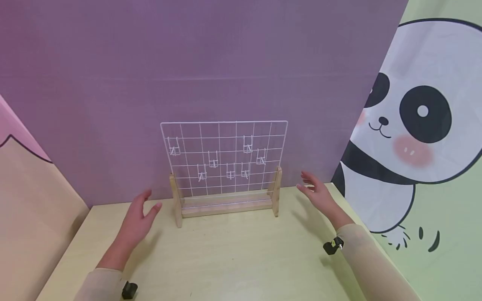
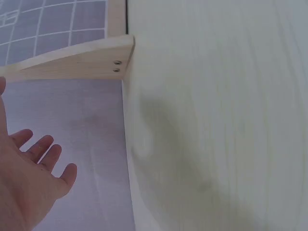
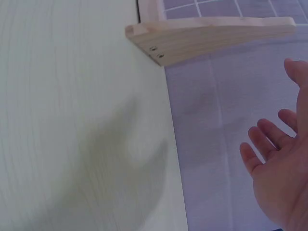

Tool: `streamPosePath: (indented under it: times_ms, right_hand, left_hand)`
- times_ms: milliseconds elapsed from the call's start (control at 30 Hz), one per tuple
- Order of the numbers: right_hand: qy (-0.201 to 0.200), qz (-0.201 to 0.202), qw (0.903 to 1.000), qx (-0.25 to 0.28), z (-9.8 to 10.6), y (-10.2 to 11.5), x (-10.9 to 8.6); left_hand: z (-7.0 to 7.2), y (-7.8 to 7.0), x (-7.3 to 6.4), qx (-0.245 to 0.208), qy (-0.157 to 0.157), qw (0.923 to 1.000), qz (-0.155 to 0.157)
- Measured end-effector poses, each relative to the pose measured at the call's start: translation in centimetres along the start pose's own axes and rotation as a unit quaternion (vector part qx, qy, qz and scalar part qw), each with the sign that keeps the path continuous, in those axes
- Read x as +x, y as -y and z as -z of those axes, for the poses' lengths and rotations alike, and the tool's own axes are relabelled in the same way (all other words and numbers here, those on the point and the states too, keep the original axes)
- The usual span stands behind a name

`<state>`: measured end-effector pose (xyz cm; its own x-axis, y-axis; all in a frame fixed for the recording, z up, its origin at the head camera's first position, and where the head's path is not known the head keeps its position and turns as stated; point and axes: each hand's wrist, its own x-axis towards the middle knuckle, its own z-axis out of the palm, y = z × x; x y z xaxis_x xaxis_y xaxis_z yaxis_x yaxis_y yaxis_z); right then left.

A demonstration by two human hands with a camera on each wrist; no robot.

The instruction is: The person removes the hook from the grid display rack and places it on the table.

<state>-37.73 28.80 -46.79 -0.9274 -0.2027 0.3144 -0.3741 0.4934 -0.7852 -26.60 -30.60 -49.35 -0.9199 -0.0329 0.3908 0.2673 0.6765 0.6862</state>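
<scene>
A white wire grid rack (image 1: 227, 159) stands tilted back in a wooden base (image 1: 226, 210) at the far side of the table. Several small white wire hooks (image 1: 213, 161) hang on its bars. To the rack's left my left hand (image 1: 136, 221) is raised over the table, thumb apart from the fingers, holding nothing. My right hand (image 1: 319, 195) hovers on the other side, its fingers loosely bent and nothing in them. Each wrist view shows the wooden side post, (image 2: 96, 60) on the left and another side post (image 3: 211, 38) on the right, apart from the hand.
The pale wooden table (image 1: 226, 255) stretches in front of the rack. Behind it hangs a purple cloth (image 1: 226, 62). A panda picture (image 1: 414, 125) covers the wall at the right, and a beige and pink panel (image 1: 34, 209) stands at the left.
</scene>
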Motion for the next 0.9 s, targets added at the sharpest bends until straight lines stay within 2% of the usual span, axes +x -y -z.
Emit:
streamPosePath:
  times_ms: [133, 300, 433, 600, 733, 900]
  right_hand:
    - [-0.008, 0.003, 0.9997, 0.023, -0.3, 0.5, 0.0]
    - [-0.02, 0.008, 0.9994, 0.028, -0.7, 1.3, 0.0]
    - [-0.032, 0.01, 0.9988, 0.035, -1.1, 1.8, 0.4]
    - [-0.039, 0.029, 0.9977, 0.046, -1.7, 2.6, 0.9]
    - [-0.038, 0.044, 0.9963, 0.064, -2.2, 3.3, 1.4]
    - [-0.032, 0.044, 0.9955, 0.078, -2.5, 4.1, 1.9]
  left_hand:
    - [0.2, -0.8, -0.1, -0.058, -0.008, 0.998, 0.022]
    - [0.3, -1.3, 0.0, -0.087, -0.018, 0.9953, 0.038]
    - [0.1, -1.5, 0.2, -0.106, -0.043, 0.9923, 0.048]
    - [0.0, -1.9, 0.5, -0.108, -0.07, 0.9909, 0.039]
    - [0.2, -2.6, 0.9, -0.108, -0.079, 0.9905, 0.031]
    - [0.4, -3.4, 1.7, -0.098, -0.079, 0.9918, 0.022]
